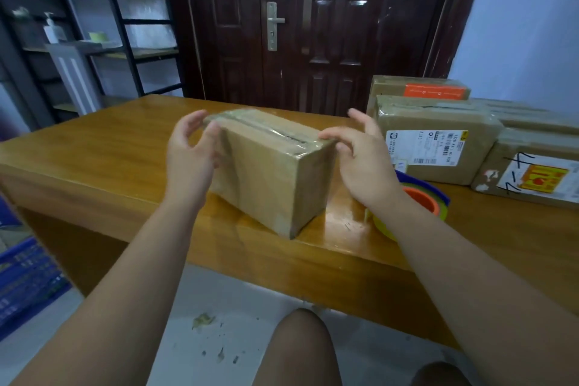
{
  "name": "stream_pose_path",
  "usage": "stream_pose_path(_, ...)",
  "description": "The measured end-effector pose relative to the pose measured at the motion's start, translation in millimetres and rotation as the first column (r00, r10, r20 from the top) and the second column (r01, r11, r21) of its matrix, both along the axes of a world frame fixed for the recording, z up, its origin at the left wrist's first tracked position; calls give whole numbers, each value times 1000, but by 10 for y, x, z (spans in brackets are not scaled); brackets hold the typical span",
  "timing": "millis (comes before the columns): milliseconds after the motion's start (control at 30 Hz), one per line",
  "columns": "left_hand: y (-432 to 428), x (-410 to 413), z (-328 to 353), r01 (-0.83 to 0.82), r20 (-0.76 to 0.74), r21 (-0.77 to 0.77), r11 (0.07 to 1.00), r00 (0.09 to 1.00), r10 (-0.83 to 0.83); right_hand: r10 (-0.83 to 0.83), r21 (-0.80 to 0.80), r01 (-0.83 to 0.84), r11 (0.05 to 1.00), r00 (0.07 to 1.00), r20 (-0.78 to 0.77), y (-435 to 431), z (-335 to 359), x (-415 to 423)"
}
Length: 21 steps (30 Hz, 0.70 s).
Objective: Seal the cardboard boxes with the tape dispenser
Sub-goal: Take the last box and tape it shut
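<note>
The cardboard box (266, 172) sits mid-way along the wooden table (109, 141) with a glossy strip of clear tape (266, 128) over its top seam. The tape dispenser (423, 197) lies at its four o'clock, partly behind the right forearm, and other parcels (435, 141) are piled at two o'clock. The left hand (191, 150) is loosely spread at the box's ten-o'clock end, thumb against the end face, and the right hand (363, 163), fingers relaxed, touches the taped edge at the three-o'clock end; neither clasps anything. The box looks light and fairly stiff yet dentable, and the tape looks slick, so it is probably best held by the bare cardboard of its two short ends.
</note>
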<state>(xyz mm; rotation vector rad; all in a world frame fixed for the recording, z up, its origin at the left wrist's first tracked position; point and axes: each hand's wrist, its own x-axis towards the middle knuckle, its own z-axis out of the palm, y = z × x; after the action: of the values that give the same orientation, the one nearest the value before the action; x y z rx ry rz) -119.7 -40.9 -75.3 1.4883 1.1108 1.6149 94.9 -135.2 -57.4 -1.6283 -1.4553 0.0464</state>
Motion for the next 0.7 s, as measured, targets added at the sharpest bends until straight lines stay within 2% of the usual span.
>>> stream_pose_path(67,93,-59,-19,-76,20,-106,991,997,79,-83,63,86,994,995,-53,-58,-8,-79)
stream_pose_path(133,147,-96,-23,-110,21,-149,983,993,115,-74,71,86,994,985,-154,-119,-20,-177)
stream_pose_path(300,201,-151,-45,-32,63,-273,961,997,51,16,-125,-78,989,899,-438,-172,-95,-414)
stream_pose_path(433,143,-181,-90,30,83,-308,951,997,-5,68,-135,-181,974,806,-587,-181,-237,-559)
stream_pose_path(500,62,-186,-76,3,80,-270,963,997,19,100,-133,-233,963,772,-627,-210,-262,-623)
stream_pose_path(567,-61,-176,-15,-51,80,-168,984,995,65,165,-78,-277,958,750,-640,-255,-216,-650)
stream_pose_path(633,-215,-146,126,-84,115,-25,996,990,86,238,34,-275,961,757,-608,-308,-113,-623)
stream_pose_path(700,-382,-72,321,-54,176,127,990,984,31,294,165,-243,956,788,-541,-372,21,-543)
